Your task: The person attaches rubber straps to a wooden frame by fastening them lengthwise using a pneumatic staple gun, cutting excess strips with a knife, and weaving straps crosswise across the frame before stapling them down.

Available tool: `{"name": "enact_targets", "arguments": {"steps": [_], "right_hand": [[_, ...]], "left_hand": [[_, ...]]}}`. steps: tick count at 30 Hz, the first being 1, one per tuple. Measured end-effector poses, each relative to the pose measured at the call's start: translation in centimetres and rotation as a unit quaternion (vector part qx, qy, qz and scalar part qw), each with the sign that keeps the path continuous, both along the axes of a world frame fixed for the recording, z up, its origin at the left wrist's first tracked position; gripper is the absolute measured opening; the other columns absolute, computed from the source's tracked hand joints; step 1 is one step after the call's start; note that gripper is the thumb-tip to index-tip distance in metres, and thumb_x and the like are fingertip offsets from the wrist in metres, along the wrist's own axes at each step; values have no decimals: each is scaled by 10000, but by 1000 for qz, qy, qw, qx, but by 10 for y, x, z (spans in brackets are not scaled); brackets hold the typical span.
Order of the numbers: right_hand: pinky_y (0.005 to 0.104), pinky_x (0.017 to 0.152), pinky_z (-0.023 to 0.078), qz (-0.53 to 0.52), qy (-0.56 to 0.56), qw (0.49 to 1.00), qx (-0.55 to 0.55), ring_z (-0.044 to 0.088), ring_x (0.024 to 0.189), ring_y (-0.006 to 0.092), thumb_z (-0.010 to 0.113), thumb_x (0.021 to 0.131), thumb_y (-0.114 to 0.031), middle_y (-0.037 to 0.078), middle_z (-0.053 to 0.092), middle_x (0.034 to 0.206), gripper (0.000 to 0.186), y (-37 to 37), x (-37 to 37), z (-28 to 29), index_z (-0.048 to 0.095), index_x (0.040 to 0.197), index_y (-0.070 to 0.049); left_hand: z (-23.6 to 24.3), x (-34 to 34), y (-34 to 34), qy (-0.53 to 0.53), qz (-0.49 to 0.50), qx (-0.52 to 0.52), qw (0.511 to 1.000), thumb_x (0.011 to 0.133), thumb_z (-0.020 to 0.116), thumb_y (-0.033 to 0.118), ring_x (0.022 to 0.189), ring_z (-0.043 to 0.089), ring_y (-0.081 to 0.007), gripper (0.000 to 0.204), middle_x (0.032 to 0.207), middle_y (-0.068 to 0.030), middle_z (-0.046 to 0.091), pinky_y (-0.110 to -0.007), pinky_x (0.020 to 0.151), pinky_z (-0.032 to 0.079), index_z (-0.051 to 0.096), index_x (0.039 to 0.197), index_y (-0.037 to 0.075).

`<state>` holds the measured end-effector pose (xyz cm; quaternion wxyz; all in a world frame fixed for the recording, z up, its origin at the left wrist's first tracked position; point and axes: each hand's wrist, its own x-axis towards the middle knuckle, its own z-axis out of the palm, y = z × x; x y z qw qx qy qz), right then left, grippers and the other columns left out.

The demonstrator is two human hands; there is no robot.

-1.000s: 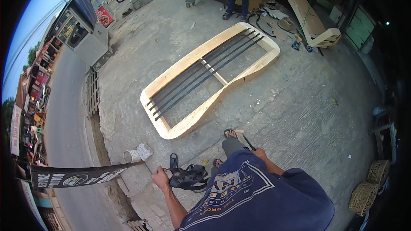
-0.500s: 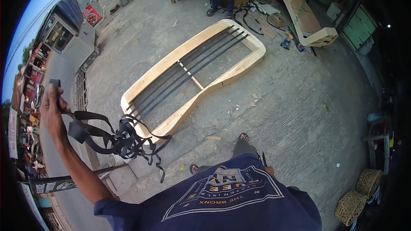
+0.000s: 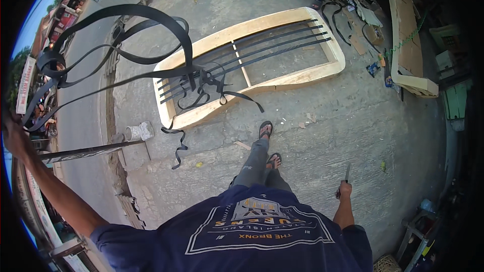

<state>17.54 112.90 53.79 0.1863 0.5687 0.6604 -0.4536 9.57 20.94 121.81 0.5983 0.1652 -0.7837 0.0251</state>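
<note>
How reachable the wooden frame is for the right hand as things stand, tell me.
Probably not without a step: concrete floor lies between the right hand and the wooden frame, and the hand grips a bladed tool.

Black strap (image 3: 187, 47) looping midair, pale wooden frame (image 3: 252, 30) flat on concrete (image 3: 312, 156), knife (image 3: 348, 173) pointing forward

straps (image 3: 302, 45) across frame (image 3: 262, 85), road (image 3: 83, 126) at left

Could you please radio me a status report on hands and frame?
Left hand holding tangled black strap; right hand gripping knife. Wooden frame on ground, dark strips strung lengthwise. Strap coils partly obscuring frame's left end.
</note>
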Motion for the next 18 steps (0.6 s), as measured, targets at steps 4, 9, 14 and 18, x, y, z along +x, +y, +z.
{"name": "enact_targets", "arguments": {"steps": [4,9,14,18], "right_hand": [[380,377,469,155,39,987,17,516,421,194,603,965,-305,62,483,571,334,-27,-88,22,531,781,-36],[376,412,516,286,-18,957,-50,565,448,179,643,955,-309,56,527,619,325,-69,-176,54,594,929,11],[364,388,457,220,-76,971,-47,530,427,170,656,952,-291,55,532,605,301,-14,-177,63,603,932,5],[380,408,456,241,-153,958,-24,551,438,205,649,941,-285,87,558,595,305,44,-236,50,618,857,6]], "left_hand": [[-302,4,39,-218,-114,524,816,1068,538,441,488,356,-37,407,596,73,394,-240,449,251,670,1008,61],[-658,205,152,-282,283,836,376,1024,461,285,412,435,-178,344,584,-69,500,-342,384,318,575,797,53],[-678,156,316,-265,249,903,230,995,412,196,480,421,-204,283,602,-67,472,-383,450,363,566,820,36],[-651,60,265,-268,318,799,434,962,485,220,440,459,-184,308,584,-52,514,-360,430,352,633,764,37]]}}
